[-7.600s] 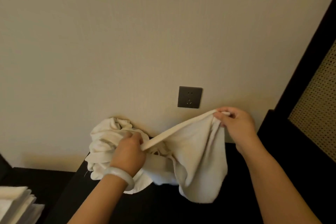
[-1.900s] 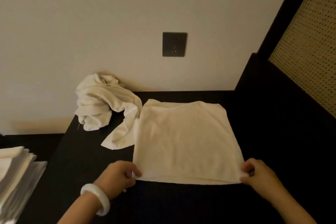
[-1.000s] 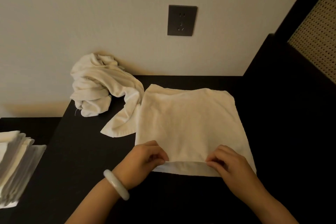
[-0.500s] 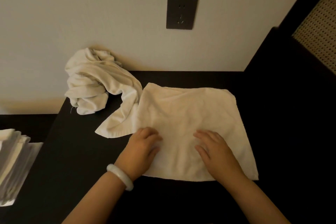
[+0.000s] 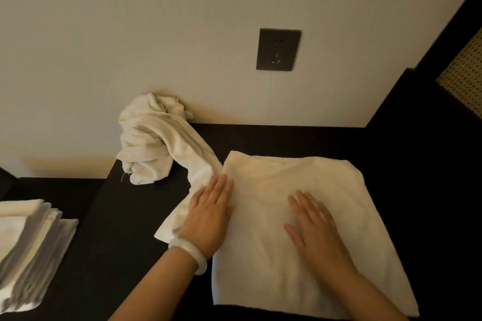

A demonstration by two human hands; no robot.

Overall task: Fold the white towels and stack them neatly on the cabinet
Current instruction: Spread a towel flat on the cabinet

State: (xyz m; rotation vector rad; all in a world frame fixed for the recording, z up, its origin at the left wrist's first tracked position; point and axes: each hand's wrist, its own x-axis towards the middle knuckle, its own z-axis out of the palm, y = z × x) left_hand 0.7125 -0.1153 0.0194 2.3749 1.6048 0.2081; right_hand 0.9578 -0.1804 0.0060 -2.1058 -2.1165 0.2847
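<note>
Squarely to the wall (image 5: 130, 34), near-square folded towel (image 5: 352, 203); left hand (image 5: 211, 214) and right hand (image 5: 315, 232) flat atop, grip released

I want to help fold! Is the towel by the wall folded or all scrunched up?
Scrunched up. The towel by the wall sits in a crumpled heap, one end trailing toward the left hand.
</note>
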